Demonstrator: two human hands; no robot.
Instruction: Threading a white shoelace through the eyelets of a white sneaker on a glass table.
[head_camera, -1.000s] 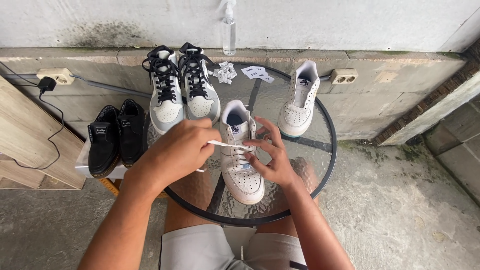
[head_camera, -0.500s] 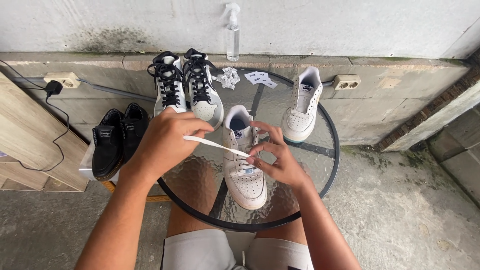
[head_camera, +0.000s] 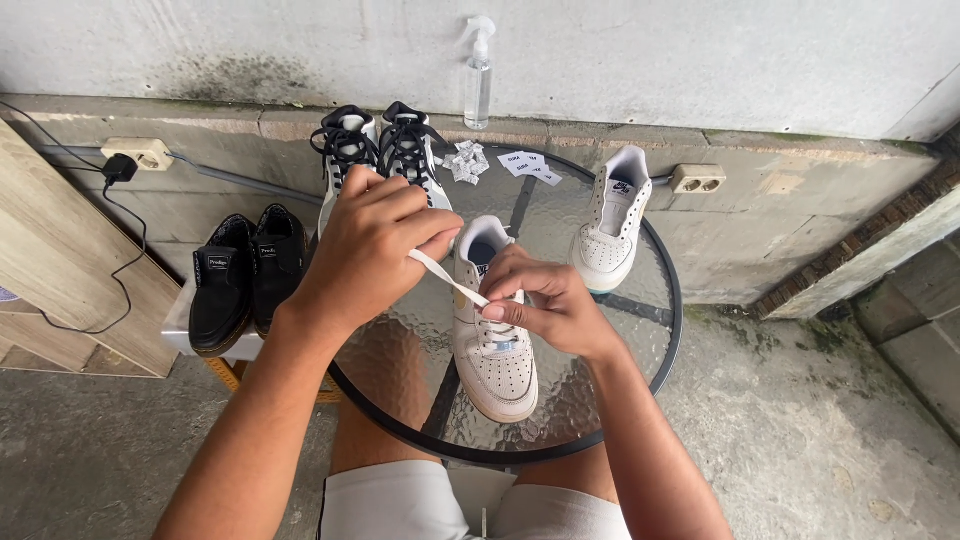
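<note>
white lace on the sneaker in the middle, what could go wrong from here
The left hand pulls the white lace taut while the right hand pinches it at the eyelets; a hard tug could slide the white sneaker across the glass table. The left hand is also close to the grey high-tops, which a swing might knock.

White sneaker (head_camera: 495, 350) upright — lace (head_camera: 445, 275) taut

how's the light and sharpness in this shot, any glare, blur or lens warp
Head view: soft, even daylight, no hard shadows. The glass table shows mild pale sheen and its rippled texture blurs the legs beneath. Left hand, right hand, white lace and white sneaker are sharp. Wide-angle lens bends the wall ledge slightly.
</note>
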